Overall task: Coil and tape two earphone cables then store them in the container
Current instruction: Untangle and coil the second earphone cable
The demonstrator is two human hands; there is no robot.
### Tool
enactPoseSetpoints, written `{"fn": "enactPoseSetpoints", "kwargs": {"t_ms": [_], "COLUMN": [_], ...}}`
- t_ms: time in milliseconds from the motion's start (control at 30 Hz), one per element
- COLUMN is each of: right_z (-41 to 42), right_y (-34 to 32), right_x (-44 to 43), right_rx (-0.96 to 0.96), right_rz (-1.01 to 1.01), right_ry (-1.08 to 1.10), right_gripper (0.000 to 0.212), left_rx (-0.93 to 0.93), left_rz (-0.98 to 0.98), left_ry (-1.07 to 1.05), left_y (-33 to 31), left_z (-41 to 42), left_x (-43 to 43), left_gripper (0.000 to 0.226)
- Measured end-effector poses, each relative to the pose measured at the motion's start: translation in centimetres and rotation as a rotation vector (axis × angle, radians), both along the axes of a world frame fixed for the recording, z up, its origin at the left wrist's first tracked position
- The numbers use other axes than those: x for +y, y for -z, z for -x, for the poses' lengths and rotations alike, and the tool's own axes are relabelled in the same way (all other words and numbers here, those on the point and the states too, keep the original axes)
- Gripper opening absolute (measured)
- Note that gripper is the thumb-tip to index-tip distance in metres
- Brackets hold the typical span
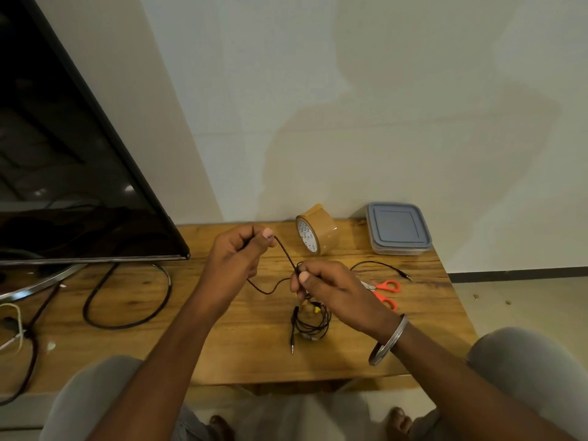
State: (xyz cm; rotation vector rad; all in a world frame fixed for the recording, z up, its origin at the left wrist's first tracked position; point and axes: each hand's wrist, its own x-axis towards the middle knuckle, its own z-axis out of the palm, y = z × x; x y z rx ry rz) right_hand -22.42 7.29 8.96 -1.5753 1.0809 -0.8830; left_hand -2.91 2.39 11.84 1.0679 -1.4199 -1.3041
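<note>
Mid-frame, left hand (237,249) and right hand (327,284) hold the cable (284,252) taut, fingers (304,276) clamped on it, likely for coiling.

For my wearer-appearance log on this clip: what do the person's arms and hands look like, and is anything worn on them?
The left hand and its arm are bare: no sleeve, glove, ring or watch in view. The right hand is likewise ungloved and sleeveless, but its wrist carries a thin, plain silver metal bangle. No tattoos or markings show.
</note>
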Motion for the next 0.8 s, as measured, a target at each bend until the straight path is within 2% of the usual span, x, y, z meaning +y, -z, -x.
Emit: {"fn": "enactPoseSetpoints", "kwargs": {"t_ms": [100,167,233,300,467,733,800], "right_z": [-0.2,0.0,0.3,0.7,1.6,2.6,2.8], "right_y": [-1.1,-1.5,-1.9,-2.4,-3.0,-2.5,-2.1], "right_x": [-0.1,-0.2,-0.2,-0.2,-0.6,-1.4,-1.6], "right_rx": [-0.463,-0.796,-1.025,-1.159,-1.28,-1.28,-1.219], "right_rz": [-0.345,-0.52,-0.582,-0.58,-0.53,-0.455,-0.411], "right_ry": [-0.076,-0.161,-0.213,-0.213,-0.072,0.261,0.31], "right_gripper": [0.025,0.026,0.027,0.026,0.03,0.028,0.026], "left_rx": [-0.067,-0.198,-0.301,-0.348,-0.447,-0.485,-0.481], "left_rz": [0.02,0.09,0.103,0.045,-0.008,-0.05,-0.061], "left_ry": [-0.062,-0.043,0.033,0.125,0.3,0.38,0.397], "left_y": [0.4,1.2,2.4,3.5,3.8,3.1,2.7], "left_z": [0.3,0.6,0.7,0.7,1.1,1.1,1.1], "left_x": [-0.3,-0.4,-0.5,-0.6,0.0,0.4,0.7], "left_gripper": [0.024,0.025,0.027,0.026,0.025,0.03,0.03]}}
